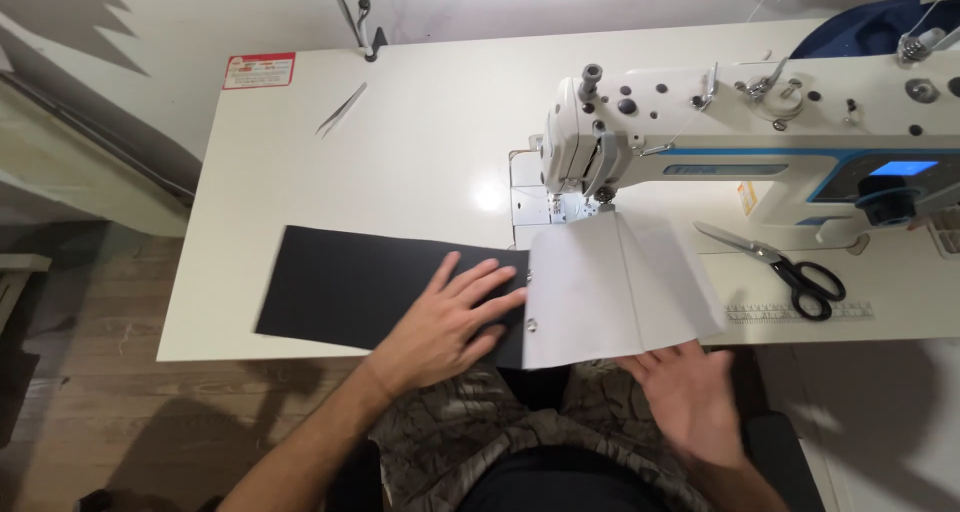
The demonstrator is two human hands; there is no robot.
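The black fabric point(345, 287) is being pressed flat on the white surface point(400, 142) by the left hand point(450, 322), whose grip is spread wide, fingers splayed, closed on nothing. The right hand point(690, 397) is being held open just below the near edge of the white fabric point(620, 282), blurred, and whether it is touching that edge cannot be told.

A slip is being risked: the white piece is overhanging the surface edge and, with no firm hold from the right, could be dragged off line under the sewing machine point(720, 142), so that the two layers part or pucker. The scissors point(790, 267), lying near on the right, could be knocked by a sweeping wrist.

The black piece is lying as a long flat strip, matte, slightly slanted, its right end being covered by the white piece, which is showing a lengthwise fold and small metal snaps point(531, 324) along its left edge.
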